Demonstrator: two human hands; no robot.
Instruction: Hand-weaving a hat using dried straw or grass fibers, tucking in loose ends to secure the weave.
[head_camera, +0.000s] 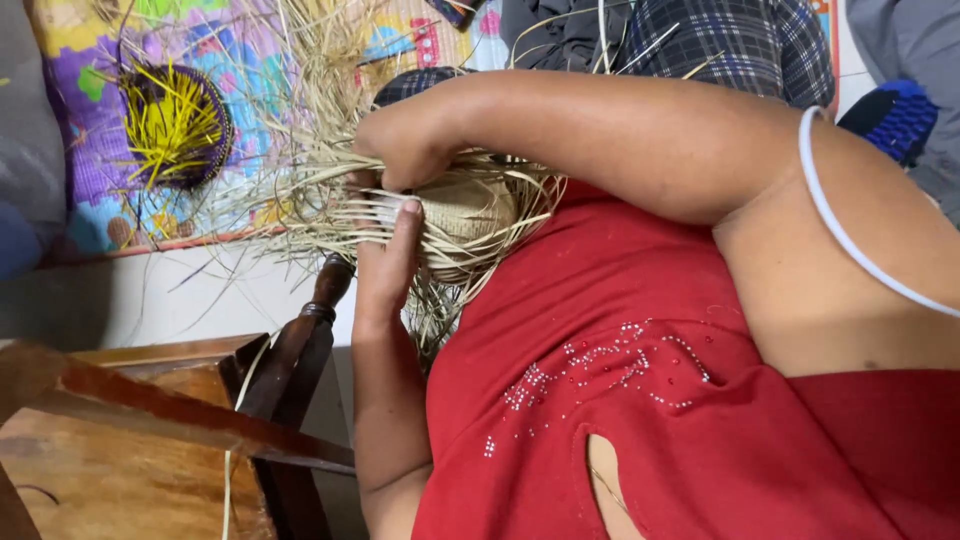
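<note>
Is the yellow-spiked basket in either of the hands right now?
No. The yellow-spiked basket lies apart on the mat; both hands grip the pale straw weave.

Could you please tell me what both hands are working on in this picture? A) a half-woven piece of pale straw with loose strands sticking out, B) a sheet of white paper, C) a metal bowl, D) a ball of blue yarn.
A: the left hand and the right hand both grip a pale woven straw piece whose loose strands fan out around them, above the red garment.
</note>
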